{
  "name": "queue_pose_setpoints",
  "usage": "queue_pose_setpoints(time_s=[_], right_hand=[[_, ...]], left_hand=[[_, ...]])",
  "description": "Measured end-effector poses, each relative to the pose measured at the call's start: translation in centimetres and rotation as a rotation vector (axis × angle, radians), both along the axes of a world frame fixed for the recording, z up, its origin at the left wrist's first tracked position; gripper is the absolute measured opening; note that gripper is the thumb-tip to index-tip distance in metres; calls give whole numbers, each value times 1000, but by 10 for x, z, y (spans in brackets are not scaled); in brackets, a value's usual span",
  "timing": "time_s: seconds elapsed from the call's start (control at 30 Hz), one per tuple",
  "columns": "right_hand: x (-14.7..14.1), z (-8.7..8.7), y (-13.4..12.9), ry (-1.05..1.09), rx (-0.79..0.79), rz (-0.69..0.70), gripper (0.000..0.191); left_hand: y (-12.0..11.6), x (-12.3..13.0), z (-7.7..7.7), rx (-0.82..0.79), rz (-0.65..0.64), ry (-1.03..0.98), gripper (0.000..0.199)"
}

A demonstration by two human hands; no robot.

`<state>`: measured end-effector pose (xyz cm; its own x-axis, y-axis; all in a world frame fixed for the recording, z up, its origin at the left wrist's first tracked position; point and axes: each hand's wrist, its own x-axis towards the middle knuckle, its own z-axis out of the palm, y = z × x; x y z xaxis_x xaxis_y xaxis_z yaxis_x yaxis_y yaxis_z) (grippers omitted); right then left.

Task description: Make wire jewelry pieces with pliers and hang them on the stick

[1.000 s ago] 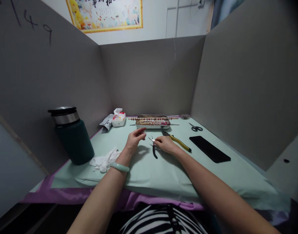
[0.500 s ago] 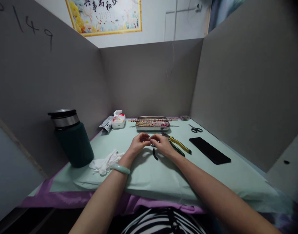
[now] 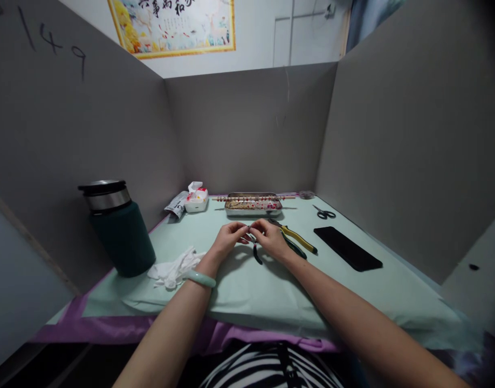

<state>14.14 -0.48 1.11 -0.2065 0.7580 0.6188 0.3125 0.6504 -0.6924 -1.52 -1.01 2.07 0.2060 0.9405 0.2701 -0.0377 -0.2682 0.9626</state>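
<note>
My left hand (image 3: 228,238) and my right hand (image 3: 273,238) meet over the middle of the table, fingertips pinched close together. What lies between the fingertips is too small to make out. From below my right hand sticks out the dark, curved handle of a small tool (image 3: 257,255), which looks like pliers; whether the hand holds it or it lies on the cloth, I cannot tell. Beside that hand rest larger pliers (image 3: 299,240) with yellow and green handles, their jaws partly behind it. A pale green bangle (image 3: 201,278) circles my left wrist.
Beyond my hands is a metal tray (image 3: 253,213) of small red and gold pieces, with beaded sticks across it. Scissors (image 3: 324,213) and a black phone (image 3: 347,248) lie right. At left are a crumpled white cloth (image 3: 174,271), a bottle (image 3: 124,234) and a white box (image 3: 197,200).
The fingers of my left hand have shifted slightly, and the fingertips of both hands now pinch a little higher. The tools and tray stay where they were.
</note>
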Motion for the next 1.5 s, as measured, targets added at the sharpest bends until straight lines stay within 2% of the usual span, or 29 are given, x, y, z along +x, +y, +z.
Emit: queue_pose_setpoints(time_s=[0.13, 0.47, 0.53, 0.63, 0.73, 0.8, 0.9, 1.0, 1.17, 1.23, 1.3, 1.4, 1.47, 1.5], right_hand=[[-1, -3, 2, 44, -21, 16, 20], [0, -2, 8, 194, -118, 123, 16], [1, -1, 10, 198, -112, 142, 18], [5, -1, 11, 31, -37, 25, 24], [10, -2, 4, -327, 28, -223, 32], [12, -2, -2, -587, -13, -315, 40], [13, -1, -9, -834, -96, -303, 53], [13, -3, -9, -878, -99, -261, 45], [8, -11, -2, -733, -71, -230, 18], [8, -11, 3, -603, -129, -211, 9], [11, -5, 8, -382, -268, -163, 6], [21, 10, 13, 171, -568, 52, 16], [29, 19, 12, 505, -735, 319, 26], [32, 22, 10, 608, -802, 432, 30]], left_hand=[[-1, -1, 1, -2, -39, 3, 35], [-8, -3, 0, -170, -361, -191, 30], [-9, -3, 1, -162, -378, -224, 29], [-7, -4, 2, -111, -288, -219, 29], [-2, -5, 0, -81, -102, -190, 29], [2, -5, -1, -77, 8, -179, 29], [5, -6, -3, -55, 102, -167, 30], [5, -5, -3, -17, 138, -102, 30], [2, -2, -1, 34, 202, -117, 34], [2, -2, 0, 29, 194, -159, 37], [3, -3, 0, 9, 166, -175, 43], [4, -5, -1, -28, 144, -168, 41], [5, -6, -1, -37, 150, -181, 39], [5, -6, -1, -38, 157, -189, 39]])
